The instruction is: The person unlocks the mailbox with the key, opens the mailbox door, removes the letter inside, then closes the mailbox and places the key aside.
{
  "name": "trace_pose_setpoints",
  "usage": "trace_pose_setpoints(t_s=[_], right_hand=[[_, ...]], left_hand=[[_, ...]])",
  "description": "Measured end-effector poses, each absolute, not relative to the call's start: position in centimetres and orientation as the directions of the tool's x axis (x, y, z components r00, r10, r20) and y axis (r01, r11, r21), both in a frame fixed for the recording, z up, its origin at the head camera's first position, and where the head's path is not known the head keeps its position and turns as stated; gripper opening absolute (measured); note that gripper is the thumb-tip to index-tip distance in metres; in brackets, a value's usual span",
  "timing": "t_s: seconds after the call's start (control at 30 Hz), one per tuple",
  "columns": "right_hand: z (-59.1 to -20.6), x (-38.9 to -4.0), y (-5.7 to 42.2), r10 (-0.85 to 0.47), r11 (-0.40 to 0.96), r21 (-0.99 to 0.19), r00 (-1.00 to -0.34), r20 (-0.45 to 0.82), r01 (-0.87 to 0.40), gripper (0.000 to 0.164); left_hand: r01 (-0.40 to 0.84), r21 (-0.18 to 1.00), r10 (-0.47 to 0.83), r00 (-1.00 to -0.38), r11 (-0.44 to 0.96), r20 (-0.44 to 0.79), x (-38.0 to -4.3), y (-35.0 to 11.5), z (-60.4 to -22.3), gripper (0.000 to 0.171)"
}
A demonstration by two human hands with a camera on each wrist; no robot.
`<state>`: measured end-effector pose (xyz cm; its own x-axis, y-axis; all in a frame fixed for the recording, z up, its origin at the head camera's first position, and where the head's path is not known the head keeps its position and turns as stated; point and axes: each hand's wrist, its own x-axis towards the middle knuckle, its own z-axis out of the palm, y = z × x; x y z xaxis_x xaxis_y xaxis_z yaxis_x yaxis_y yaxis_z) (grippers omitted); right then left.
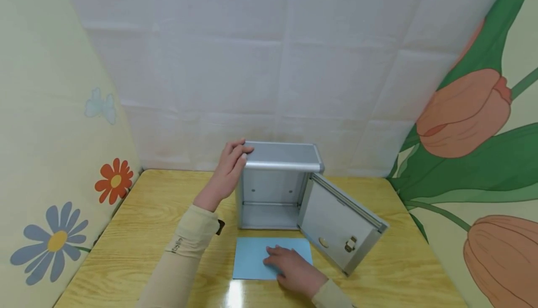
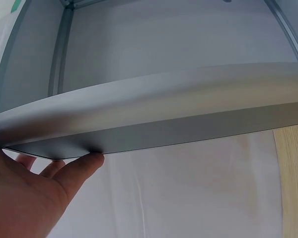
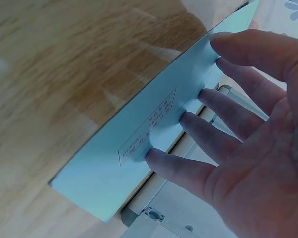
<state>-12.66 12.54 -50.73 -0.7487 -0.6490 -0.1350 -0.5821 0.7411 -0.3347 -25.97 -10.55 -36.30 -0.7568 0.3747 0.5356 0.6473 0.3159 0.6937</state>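
A grey metal box [image 1: 271,191], like a mailbox, stands upright with its hinged door [image 1: 336,224] swung out to the right. My left hand [image 1: 231,170] rests over the top left corner of the box, fingers reaching onto the top panel [image 1: 281,153]. In the left wrist view, the thumb [image 2: 82,171] touches the edge of that panel. In front of the box lies a light-blue sheet [image 1: 252,256], flat on the table. Fingertips of my right hand [image 1: 294,268] touch it, spread out. The right wrist view shows small printing in a red frame on the sheet.
Inside the door are a lock [image 1: 350,244] and a round plate [image 1: 323,242]. The wood-grain table [image 1: 168,200] backs onto a white creased cloth [image 1: 218,65]. Walls with painted flowers [image 1: 58,241] flank both sides.
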Motion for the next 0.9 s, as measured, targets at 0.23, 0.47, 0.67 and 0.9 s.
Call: trace_pose_setpoints(t_s=[0.23, 0.47, 0.67, 0.9], right_hand=[[-50.6, -12.7, 12.6, -0.655, 0.737, -0.322, -0.746, -0.123, -0.594, 0.042], [-48.9, -12.1, 12.9, -0.683, 0.703, -0.210, -0.727, 0.066, -0.679, 0.049], [-45.0, -11.3, 13.9, -0.675, 0.690, -0.120, -0.694, 0.252, -0.714, 0.047], [-40.2, -10.5, 15.1, -0.635, 0.690, -0.053, -0.638, 0.436, -0.722, 0.049]], left_hand=[[0.642, 0.694, 0.376, -0.761, 0.324, 0.529, -26.0, -10.6, -36.3, 0.034], [0.648, 0.692, 0.380, -0.756, 0.318, 0.533, -26.0, -10.6, -36.3, 0.033], [0.650, 0.701, 0.381, -0.752, 0.294, 0.538, -25.9, -10.4, -36.1, 0.033], [0.623, 0.725, 0.399, -0.769, 0.295, 0.499, -23.4, -10.1, -33.3, 0.033]])
